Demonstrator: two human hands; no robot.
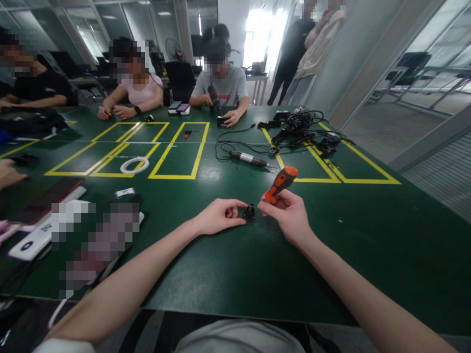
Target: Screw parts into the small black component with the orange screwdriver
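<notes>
Evidently, the work is under way rather than finished, judging by both hands being busy around one small, black, knobbly part [249, 214]. That part stands upright on the dark green tabletop [206, 274], apparently set in place and steadied; whether anything on it is already fastened is too small to tell, and so is what remains to be done. No tool tip can be made out on it.

At the part's left side, the left hand [217, 216] has thumb and forefinger parted just wide enough to span it, seemingly gripping it between their tips, the other fingers curled inward. Just right of the part, the right hand [290, 215] is wrapped around the lower end of an orange-and-dark-grey-handled screwdriver [282, 184], its butt tilted up and away. Thumb and forefinger come together in a pinch beside the part; whether they hold the shank or something tiny, I cannot tell.

Beyond the part lies a silver-and-black, pen-shaped electric driver [247, 158], in neither hand.
</notes>
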